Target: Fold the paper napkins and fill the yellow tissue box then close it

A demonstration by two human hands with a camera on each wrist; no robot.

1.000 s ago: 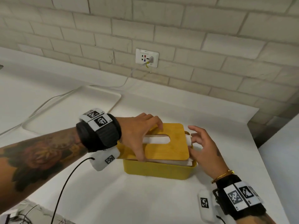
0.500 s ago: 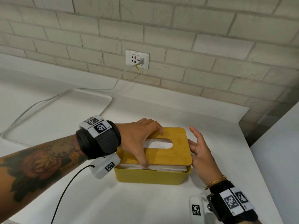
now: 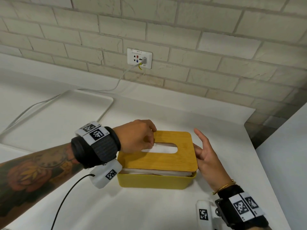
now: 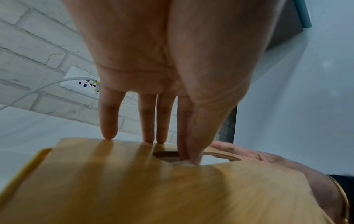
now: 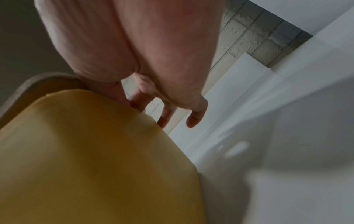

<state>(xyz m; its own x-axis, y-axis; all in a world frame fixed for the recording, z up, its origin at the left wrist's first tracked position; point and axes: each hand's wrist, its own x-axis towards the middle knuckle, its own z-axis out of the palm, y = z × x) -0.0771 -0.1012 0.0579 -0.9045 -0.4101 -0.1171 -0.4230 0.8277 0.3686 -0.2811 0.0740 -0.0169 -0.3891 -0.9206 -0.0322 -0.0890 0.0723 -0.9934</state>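
1. The yellow tissue box (image 3: 152,180) sits on the white counter (image 3: 149,209), lower centre of the head view, with its long side facing the person.
2. A wooden lid (image 3: 169,156) with an oval slot lies on top of the box. It is not seated: along the near edge a gap shows between lid and box rim.
3. White paper napkins (image 3: 159,172) fill that gap as a flat stack, and more white paper shows through the slot.
4. The left hand (image 3: 137,136) rests over the lid's left end. In the left wrist view three straight fingers (image 4: 108,121) touch the lid's far edge, while thumb and forefinger meet down in the slot, pinching the white paper there.
5. The right hand (image 3: 207,156) stands at the lid's right end, fingers straight and spread, thumb against the lid's edge; it grasps nothing.
6. A white tray (image 3: 69,105) lies at the left of the frame, well apart from the box.
7. On the brick wall, upper centre, a wall socket (image 3: 139,58) has a white cable (image 3: 119,78) plugged in, trailing down to the left.
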